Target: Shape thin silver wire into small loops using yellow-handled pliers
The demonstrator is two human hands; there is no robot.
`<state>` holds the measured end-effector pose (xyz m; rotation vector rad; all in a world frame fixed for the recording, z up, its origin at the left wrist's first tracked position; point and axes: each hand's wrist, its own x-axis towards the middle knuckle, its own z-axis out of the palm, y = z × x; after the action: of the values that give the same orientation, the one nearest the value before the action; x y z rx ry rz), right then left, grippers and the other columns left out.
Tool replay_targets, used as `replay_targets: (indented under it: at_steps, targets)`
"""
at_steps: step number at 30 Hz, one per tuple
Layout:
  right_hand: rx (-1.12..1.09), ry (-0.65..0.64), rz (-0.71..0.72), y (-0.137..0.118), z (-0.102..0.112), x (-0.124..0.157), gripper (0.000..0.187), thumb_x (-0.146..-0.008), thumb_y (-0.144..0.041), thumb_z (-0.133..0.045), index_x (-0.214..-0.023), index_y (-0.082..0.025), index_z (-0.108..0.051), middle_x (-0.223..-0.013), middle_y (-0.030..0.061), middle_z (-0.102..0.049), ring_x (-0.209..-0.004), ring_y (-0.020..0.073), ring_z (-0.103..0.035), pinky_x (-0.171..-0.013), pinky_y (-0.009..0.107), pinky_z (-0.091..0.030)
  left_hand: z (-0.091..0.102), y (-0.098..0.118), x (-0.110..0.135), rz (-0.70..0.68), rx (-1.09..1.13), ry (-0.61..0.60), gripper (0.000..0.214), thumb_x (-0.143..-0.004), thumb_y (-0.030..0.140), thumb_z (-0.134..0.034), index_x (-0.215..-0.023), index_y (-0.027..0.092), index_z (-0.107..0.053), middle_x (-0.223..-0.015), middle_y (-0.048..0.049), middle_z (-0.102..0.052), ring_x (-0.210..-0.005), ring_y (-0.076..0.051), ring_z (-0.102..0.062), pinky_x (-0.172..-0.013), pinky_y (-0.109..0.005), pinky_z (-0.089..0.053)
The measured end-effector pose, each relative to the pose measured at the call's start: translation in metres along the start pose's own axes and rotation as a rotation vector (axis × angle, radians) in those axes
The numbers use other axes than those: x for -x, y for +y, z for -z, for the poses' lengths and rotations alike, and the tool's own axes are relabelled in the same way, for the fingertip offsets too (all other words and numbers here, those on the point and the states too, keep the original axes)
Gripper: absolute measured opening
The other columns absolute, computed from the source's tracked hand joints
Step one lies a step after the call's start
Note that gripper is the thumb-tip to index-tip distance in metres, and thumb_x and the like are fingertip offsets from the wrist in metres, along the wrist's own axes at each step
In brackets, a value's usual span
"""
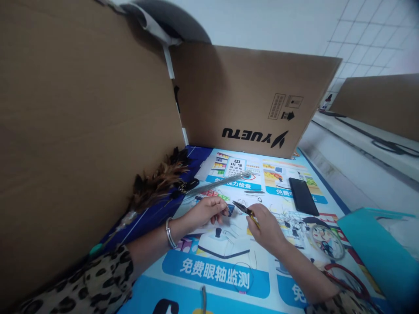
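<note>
My left hand (210, 209) is closed in a pinch above the printed sheet, with a thin wire (229, 208) poking out from its fingertips. A silver bangle circles that wrist. My right hand (266, 229) wraps round the yellow-and-black handles of a pair of pliers (244, 208). The pliers' dark jaws point left toward the wire, and a small gap seems to separate them. Behind my hands lies a long bundle of straight silvery wires (220, 182). Small bent wire pieces (291, 224) are scattered to the right of my right hand.
Cardboard panels (262, 100) stand at the left and back. A brown feather duster (157, 176) lies along the left panel. To the right are a black phone (303, 196), a clear round dish (326, 242), red-handled tool (347, 279) and a teal box (376, 248).
</note>
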<state>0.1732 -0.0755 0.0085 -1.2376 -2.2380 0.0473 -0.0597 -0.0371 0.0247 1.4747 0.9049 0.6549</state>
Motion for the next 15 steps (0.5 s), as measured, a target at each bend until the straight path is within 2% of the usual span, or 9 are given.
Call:
replay_targets:
  at_steps: [4,8,11,15]
  targets:
    - [-0.04,0.071,-0.041,-0.005,0.001,0.001,0.021,-0.088,-0.031,-0.043,-0.101,-0.017,-0.049,-0.091,0.0088,-0.056,-0.087,0.0195,-0.053,-0.074,0.032,-0.046,0.002,0.024,-0.011,-0.035,0.049,-0.002,0.037,-0.084,0.049,-0.045,-0.08,0.014,-0.057,-0.071,-0.0047,-0.061,-0.055,-0.01,-0.054,-0.048,-0.02,-0.037]
    - [-0.024,0.143,-0.123,-0.006,0.001,0.002,0.022,-0.087,-0.035,-0.045,-0.098,-0.017,-0.05,-0.088,0.0079,-0.056,-0.083,0.0184,-0.054,-0.071,0.03,-0.045,-0.001,0.041,-0.03,-0.096,0.169,0.038,0.031,-0.082,0.045,-0.049,-0.078,0.015,-0.052,-0.075,-0.0035,-0.06,-0.05,-0.007,-0.051,-0.045,-0.019,-0.036]
    - [0.04,0.188,-0.133,-0.003,0.002,0.002,0.021,-0.087,-0.035,-0.046,-0.097,-0.017,-0.051,-0.088,0.008,-0.057,-0.085,0.0187,-0.054,-0.073,0.03,-0.045,-0.004,0.043,-0.041,-0.124,0.184,0.051,0.028,-0.081,0.043,-0.051,-0.078,0.015,-0.05,-0.07,-0.0016,-0.059,-0.048,-0.006,-0.048,-0.046,-0.019,-0.037]
    - [0.204,0.196,-0.077,0.004,0.006,0.002,0.022,-0.086,-0.033,-0.048,-0.099,-0.016,-0.052,-0.092,0.0097,-0.058,-0.089,0.0206,-0.053,-0.077,0.033,-0.043,-0.004,0.038,-0.046,-0.097,0.13,0.047,0.028,-0.083,0.042,-0.047,-0.073,0.016,-0.049,-0.065,-0.0009,-0.058,-0.046,-0.006,-0.045,-0.044,-0.019,-0.034]
